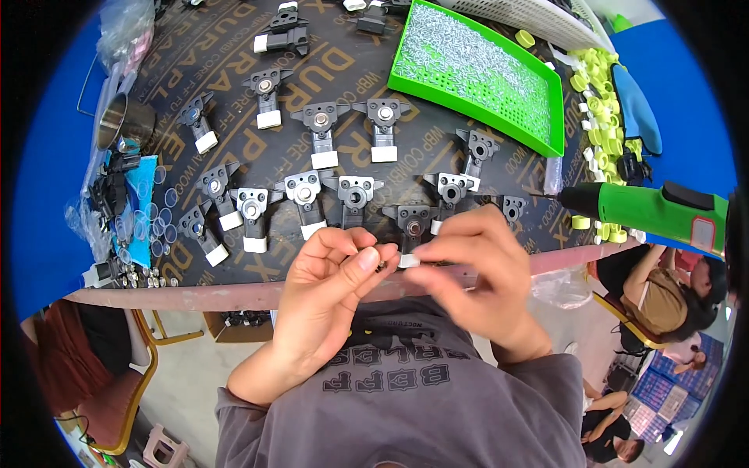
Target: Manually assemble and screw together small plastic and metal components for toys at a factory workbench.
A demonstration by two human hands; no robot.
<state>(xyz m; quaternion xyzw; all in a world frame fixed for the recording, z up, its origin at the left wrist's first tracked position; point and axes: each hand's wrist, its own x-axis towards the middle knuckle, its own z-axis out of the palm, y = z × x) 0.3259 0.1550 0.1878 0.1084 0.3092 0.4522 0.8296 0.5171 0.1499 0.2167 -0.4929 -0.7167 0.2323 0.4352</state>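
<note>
1. Here's the bare left hand at lower centre of the frame, raised, fingers bent; the right hand faces it, curled and blurred.
2. Matte black T-shaped plastic fittings, white-ended, spread across mid-frame on a dark, printed tabletop.
3. Left fingertips pinch a tiny dark part at centre; right thumb and fingers gape moderately, contents unclear.

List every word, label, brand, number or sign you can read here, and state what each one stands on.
Black table board: large tan capitals, partly legible; wording not copied here.
Grey cotton-like T-shirt: dark outlined block capitals, legible in part; wording not copied. A smaller line is too small to read surely.
Red-framed white label on the green power screwdriver: too small to read.
</note>
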